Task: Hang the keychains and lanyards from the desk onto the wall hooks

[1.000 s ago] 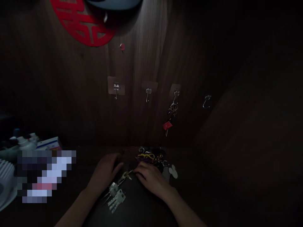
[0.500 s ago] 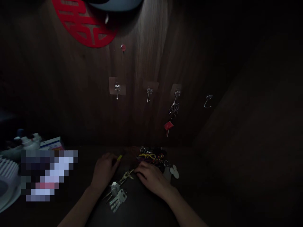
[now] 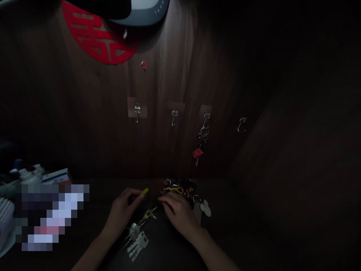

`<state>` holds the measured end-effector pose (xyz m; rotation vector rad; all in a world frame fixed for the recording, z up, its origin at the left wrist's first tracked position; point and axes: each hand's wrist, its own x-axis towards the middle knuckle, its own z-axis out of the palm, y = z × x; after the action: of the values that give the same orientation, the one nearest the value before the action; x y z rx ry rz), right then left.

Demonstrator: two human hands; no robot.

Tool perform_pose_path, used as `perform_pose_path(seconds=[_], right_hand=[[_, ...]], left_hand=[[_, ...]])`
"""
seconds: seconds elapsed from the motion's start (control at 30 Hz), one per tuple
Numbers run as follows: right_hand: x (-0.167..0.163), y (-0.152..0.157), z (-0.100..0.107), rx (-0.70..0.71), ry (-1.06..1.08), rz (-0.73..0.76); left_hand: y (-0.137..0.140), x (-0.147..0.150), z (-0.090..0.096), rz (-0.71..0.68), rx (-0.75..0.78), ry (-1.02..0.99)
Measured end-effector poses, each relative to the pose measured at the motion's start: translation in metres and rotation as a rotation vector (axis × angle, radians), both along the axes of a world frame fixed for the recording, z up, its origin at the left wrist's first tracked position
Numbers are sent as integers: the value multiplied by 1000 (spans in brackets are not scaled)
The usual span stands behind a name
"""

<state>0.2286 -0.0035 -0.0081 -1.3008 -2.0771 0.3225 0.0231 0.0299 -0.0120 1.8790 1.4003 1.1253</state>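
On a dark tabletop [image 3: 169, 250] against a wood-grained wall [image 3: 166, 158], in dim light, I see a person's two bare hands among keys. The left hand [image 3: 124, 207] pinches a small yellow piece [image 3: 144, 192] between thumb and fingers, at its far end from the wrist. The right hand [image 3: 179, 212] lies opposite, its fingers bent and close together; from here I cannot tell whether they grip anything.

Between the forearms, nearer the person, lies a bunch of keys: large silver keys [image 3: 138, 244] fanned out, smaller brass-toned keys [image 3: 149, 215] just beyond them. Past the right hand, near the wall, is a tangle of cords and rings [image 3: 178, 189], yellow loops uppermost. Just beside that hand sits a pale mouse-ear-shaped tag [image 3: 205, 208].

On the wall, four metal hooks [image 3: 137, 109] make a row; the third from the left carries a key ring [image 3: 203, 131] with a red tag [image 3: 197, 153]. Higher up are a round red cut-out [image 3: 109, 56] and a cap brim [image 3: 148, 17]. Far left stand white bottles [image 3: 28, 177] beside a box [image 3: 57, 176].
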Motion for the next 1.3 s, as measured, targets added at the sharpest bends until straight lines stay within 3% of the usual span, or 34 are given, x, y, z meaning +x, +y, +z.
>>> perform_pose_path(seconds=[0.13,0.3,0.43,0.57,0.67,0.83,0.9,0.97,1.0,1.13,1.3], right_hand=[[-2,-4,3,-19,147,-4],[-2,-8,4,-60,156,97],[-5,-4,1,-107,271,75],[-16,-4,-4,-273,526,7],[-23,-7,-4,-338,562,46],[-9,15,10,-218,297,116],[5,36,15,-128,100,-48],[17,58,16,-139,-230,-223],[22,67,15,-154,-291,-245],[26,86,7,-186,-428,-237],[19,84,7,-191,-539,-238]], left_hand=[[-13,7,4,-112,10,6],[-22,16,2,-191,35,63],[-24,22,3,-153,-12,-57],[-25,25,4,-122,-110,-194],[-24,25,4,-68,-123,-246],[-22,24,5,-63,-127,-367],[-21,24,4,-67,-149,-373],[-20,25,2,-58,-154,-342],[-19,25,0,-53,-148,-325],[-16,25,-7,-25,-78,-262],[-15,22,-12,-19,-29,-139]])
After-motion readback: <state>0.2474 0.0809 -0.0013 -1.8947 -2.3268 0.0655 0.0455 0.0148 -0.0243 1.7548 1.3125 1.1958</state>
